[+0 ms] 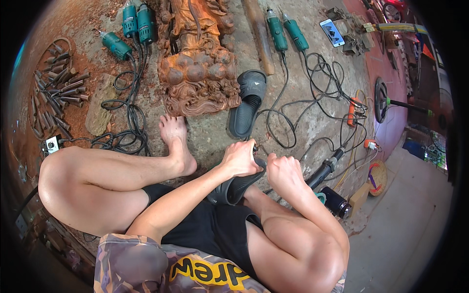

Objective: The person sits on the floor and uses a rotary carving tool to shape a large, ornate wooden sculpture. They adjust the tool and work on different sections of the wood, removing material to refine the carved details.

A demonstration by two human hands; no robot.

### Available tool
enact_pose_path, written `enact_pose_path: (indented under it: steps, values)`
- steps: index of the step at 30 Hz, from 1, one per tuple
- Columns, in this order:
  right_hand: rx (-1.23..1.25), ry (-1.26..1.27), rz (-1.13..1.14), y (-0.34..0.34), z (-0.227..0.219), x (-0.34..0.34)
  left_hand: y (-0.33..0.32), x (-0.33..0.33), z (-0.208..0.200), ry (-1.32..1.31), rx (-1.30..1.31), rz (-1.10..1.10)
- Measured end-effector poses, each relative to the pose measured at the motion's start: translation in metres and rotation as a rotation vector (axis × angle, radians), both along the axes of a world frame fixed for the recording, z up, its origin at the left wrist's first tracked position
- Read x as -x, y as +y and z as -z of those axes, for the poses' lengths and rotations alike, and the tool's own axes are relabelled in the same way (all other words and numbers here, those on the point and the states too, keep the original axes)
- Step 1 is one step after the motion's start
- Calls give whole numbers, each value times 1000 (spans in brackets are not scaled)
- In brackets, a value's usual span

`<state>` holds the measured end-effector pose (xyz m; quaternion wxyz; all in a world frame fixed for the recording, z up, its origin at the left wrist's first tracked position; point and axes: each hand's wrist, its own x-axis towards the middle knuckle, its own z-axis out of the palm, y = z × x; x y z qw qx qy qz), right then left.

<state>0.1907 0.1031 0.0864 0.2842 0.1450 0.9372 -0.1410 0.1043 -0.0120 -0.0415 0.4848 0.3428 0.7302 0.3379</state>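
In front of my knees, my left hand [242,158] is closed, with a small dark thing showing by its thumb, too little to name. My right hand [285,175] is a closed fist just to its right; what it holds, if anything, is hidden. A thin dark line shows between the two hands. Below my left hand is a black slide sandal [239,188] on my right foot. Its mate, another dark sandal [243,117], lies empty ahead of my hands. Beyond my bare left foot [173,136] lies a carved reddish-brown wood piece [198,73].
Green rotary tools [116,46] with tangled black cables lie on both sides of the carving. Many chisels [53,93] are heaped at far left. To the right are a phone [332,33], an orange power strip [351,112], a black power tool [322,172] and a woven hat [378,178].
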Motion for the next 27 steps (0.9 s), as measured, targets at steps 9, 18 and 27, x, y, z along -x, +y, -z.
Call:
enact_pose_path:
  steps: [9, 18, 27]
  values:
    - [-31, 2, -11, -15, 13, 1, 5, -5, 12, 26, 74, -52]
    - [-76, 5, -289, -7, 4, 27, 5, -8, 10, 11, 65, -30]
    - [-112, -151, -239, -11, -5, 29, 3, -17, 7, 50, -5, -134]
